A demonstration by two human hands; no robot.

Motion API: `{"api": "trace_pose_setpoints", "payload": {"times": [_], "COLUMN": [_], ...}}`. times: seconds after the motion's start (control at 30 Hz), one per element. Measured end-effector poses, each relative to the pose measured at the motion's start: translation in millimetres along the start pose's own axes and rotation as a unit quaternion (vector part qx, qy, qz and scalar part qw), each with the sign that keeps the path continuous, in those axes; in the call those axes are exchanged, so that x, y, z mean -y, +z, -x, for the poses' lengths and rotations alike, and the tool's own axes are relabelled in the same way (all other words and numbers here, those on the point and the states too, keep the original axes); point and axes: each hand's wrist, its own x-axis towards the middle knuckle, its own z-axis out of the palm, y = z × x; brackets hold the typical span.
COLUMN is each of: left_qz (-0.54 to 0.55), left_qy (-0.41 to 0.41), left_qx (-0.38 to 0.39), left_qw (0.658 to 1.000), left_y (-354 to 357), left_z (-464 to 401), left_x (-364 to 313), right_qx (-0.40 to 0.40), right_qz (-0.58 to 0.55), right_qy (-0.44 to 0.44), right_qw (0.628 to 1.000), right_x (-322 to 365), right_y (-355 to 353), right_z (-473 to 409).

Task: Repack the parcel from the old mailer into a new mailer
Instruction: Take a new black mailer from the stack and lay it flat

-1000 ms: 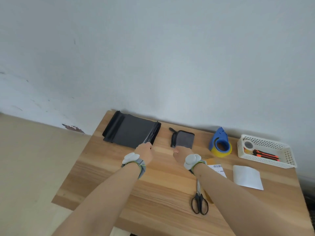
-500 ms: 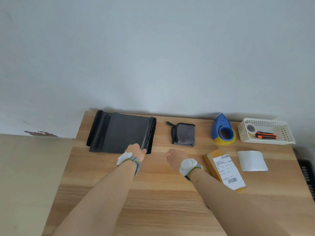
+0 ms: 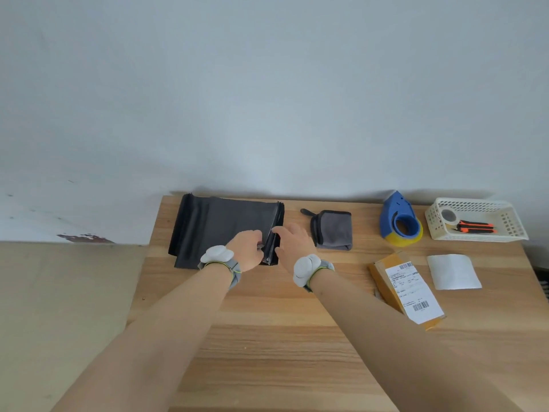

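While pinching the near right corner of the black mailer stack (image 3: 225, 230), left hand (image 3: 246, 248) closed on top sheets, right hand (image 3: 292, 243) spread loosely beside. Thin, slick, floppy film: best peeled by that corner. Labelled parcel (image 3: 407, 289) well right.

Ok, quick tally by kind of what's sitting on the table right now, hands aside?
Stack of black mailers: 1
Grey pouch: 1
Blue tape dispenser: 1
White basket: 1
Labelled brown parcel: 1
White sheet: 1
Total: 6
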Motion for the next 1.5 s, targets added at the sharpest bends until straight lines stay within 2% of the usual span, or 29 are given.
{"api": "trace_pose_setpoints", "payload": {"times": [0.1,0.27,0.37,0.43,0.5,0.57,0.63,0.73,0.8,0.87,0.97,1.03,1.1,1.2,1.27,1.33,1.5], "left_qz": [0.022,0.053,0.172,0.213,0.169,0.090,0.075,0.181,0.248,0.213,0.072,-0.042,-0.110,-0.043,-0.031,-0.071,-0.061], "left_qy": [0.026,0.050,0.031,0.026,0.008,-0.054,-0.117,-0.118,-0.108,-0.100,-0.079,-0.061,-0.042,-0.058,-0.049,0.006,0.090], "left_qx": [0.008,-0.030,-0.031,0.018,0.084,0.162,0.233,0.310,0.327,0.320,0.324,0.293,0.194,0.033,-0.059,-0.108,0.012], "left_qw": [0.999,0.997,0.984,0.977,0.982,0.981,0.963,0.926,0.905,0.918,0.940,0.953,0.974,0.997,0.997,0.992,0.994], "left_y": [-43,-95,-105,-110,-104,-95,-81,-63,-54,-46,-39,-32,-16,25,58,94,166], "left_z": [26,44,40,40,40,41,42,44,44,40,29,21,9,-2,-3,3,22], "left_x": [-15,-40,-45,-48,-44,-39,-34,-38,-42,-45,-51,-58,-65,-68,-72,-81,-110], "right_qx": [0.010,0.035,0.090,0.083,0.067,0.063,0.065,0.058,0.057,0.060,0.061,0.066,0.093,0.100,0.097,0.104,0.126], "right_qz": [0.070,0.060,-0.094,-0.179,-0.245,-0.307,-0.338,-0.378,-0.417,-0.445,-0.458,-0.463,-0.442,-0.421,-0.446,-0.462,-0.442], "right_qy": [-0.039,-0.048,-0.045,-0.035,0.001,0.045,0.081,0.123,0.158,0.192,0.244,0.296,0.338,0.368,0.396,0.420,0.424], "right_qw": [0.997,0.996,0.990,0.980,0.967,0.949,0.935,0.916,0.893,0.873,0.853,0.833,0.826,0.823,0.797,0.774,0.780], "right_x": [16,28,26,15,-5,-30,-55,-90,-107,-123,-143,-151,-160,-175,-185,-189,-208], "right_y": [-19,-51,-75,-86,-90,-87,-85,-80,-77,-72,-57,-44,-29,0,21,33,57], "right_z": [-1,-1,10,20,29,34,40,51,60,69,78,84,89,94,95,98,103]}}
